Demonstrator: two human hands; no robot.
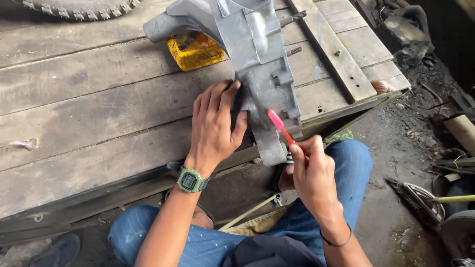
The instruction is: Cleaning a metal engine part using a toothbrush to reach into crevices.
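A grey cast-metal engine casing [257,54] lies on a worn wooden platform [89,109], its lower end hanging over the edge. My left hand [215,126] grips the casing's left side, fingers spread on the metal, a green digital watch on the wrist. My right hand [309,165] pinches a thin pink-and-orange tool [279,126] whose pink tip rests on the casing's lower right face.
A yellow plastic container [195,52] sits behind the casing. A knobby tyre [79,7] lies at the top left. Threaded studs [293,19] stick out of the casing. My knees in blue jeans are below; scrap parts and dirt cover the floor at right.
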